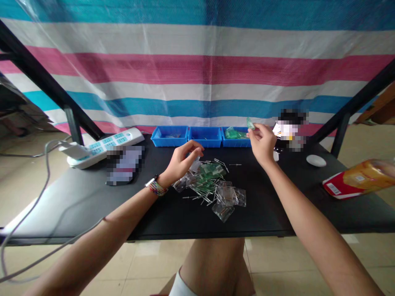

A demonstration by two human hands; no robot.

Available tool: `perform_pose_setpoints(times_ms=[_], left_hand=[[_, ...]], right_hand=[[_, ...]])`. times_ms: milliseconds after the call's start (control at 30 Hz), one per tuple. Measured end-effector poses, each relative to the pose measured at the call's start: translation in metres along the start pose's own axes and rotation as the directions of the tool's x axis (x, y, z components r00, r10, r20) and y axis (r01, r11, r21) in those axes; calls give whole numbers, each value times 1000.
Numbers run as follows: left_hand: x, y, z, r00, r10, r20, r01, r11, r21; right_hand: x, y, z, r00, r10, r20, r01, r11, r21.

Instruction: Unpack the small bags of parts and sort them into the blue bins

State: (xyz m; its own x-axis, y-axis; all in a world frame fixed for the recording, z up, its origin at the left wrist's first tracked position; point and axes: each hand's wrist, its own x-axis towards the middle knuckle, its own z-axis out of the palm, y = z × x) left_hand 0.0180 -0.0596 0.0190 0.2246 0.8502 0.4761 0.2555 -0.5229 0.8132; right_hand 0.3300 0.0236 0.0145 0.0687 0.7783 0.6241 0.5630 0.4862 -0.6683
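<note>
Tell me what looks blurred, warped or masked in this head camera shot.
Head view: soft, even light with faint shadows on the black table; the wide lens splays the frame struts outward; mosaic blocks mask a patch beside the power strip and another behind the right hand, which pinches a green bag; the snack packet at the right edge is smeared.
</note>
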Motion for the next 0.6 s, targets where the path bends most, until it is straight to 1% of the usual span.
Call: perform_pose_setpoints(times_ms=[33,100,167,200,267,300,333,367,433,467,500,533,600], left_hand=[[0,0,0,1000,3,5,-3,1000,10],[0,0,0,1000,10,12,-11,1000,29],[0,0,0,1000,15,15,-16,999,42],[0,0,0,1000,17,17,-18,999,47],[0,1,-1,1000,21,22,-22,998,58],[0,1,-1,999,24,26,-26,998,64],[0,2,-1,999,28,30,-30,997,71],[0,2,-1,999,32,32,-34,996,77],[-1,3,-2,999,36,36,-39,995,88],[-1,3,-2,999,36,39,-39,995,95],[-1,4,-2,998,34,44,-38,994,102],[-1,4,-2,998,31,47,-36,993,108],[-1,4,-2,998,27,55,-33,993,117]], right_hand=[[1,8,-2,997,-77,7,77,990,-117],[-1,14,-3,978,-181,102,204,928,-313],[-6,11,-3,956,-214,203,282,860,-425],[-9,6,-3,952,-219,214,295,842,-452],[-10,-5,-6,955,-211,209,285,849,-446],[-10,-11,-9,954,-184,237,270,871,-411],[-9,-16,-12,942,-144,305,253,899,-358],[-8,-19,-16,907,-101,410,236,926,-295],[-7,-23,-22,786,-43,617,212,956,-203],[-7,-24,-24,727,-26,686,209,960,-185],[-8,-24,-25,686,-10,728,212,960,-186],[-9,-24,-25,660,7,751,214,957,-197],[-12,-23,-22,624,52,780,203,953,-225]])
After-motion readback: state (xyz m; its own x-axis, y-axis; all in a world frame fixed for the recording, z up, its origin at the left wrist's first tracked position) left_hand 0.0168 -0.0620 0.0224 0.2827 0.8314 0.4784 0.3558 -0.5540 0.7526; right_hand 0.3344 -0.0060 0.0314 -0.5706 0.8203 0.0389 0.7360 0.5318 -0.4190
